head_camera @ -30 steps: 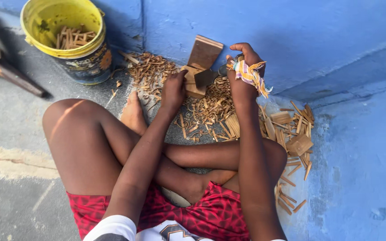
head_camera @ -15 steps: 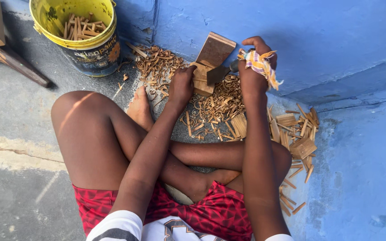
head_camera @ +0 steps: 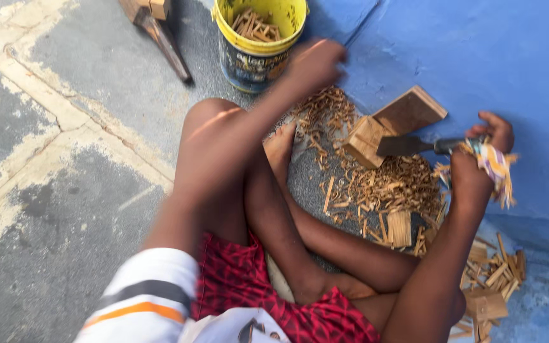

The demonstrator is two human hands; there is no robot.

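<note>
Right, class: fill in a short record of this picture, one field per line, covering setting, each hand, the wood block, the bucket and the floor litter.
Setting: person seated cross-legged on grey floor by a blue wall
Left hand: blurred, near the bucket; grip cannot be told
Right hand: closed on a knife, cloth strip around it
Wood block: on the floor, blade against it
Bucket: yellow, holds wood sticks
Litter: wood splinters around the block

- Grey concrete floor (head_camera: 65,190), cracked, with pale worn patches.
- Yellow bucket (head_camera: 258,44) of wood sticks stands on it.
- Wooden block (head_camera: 382,127) rests among scattered wood splinters (head_camera: 389,187).
- Dark wooden tool (head_camera: 160,32) lies near the bucket.
</note>
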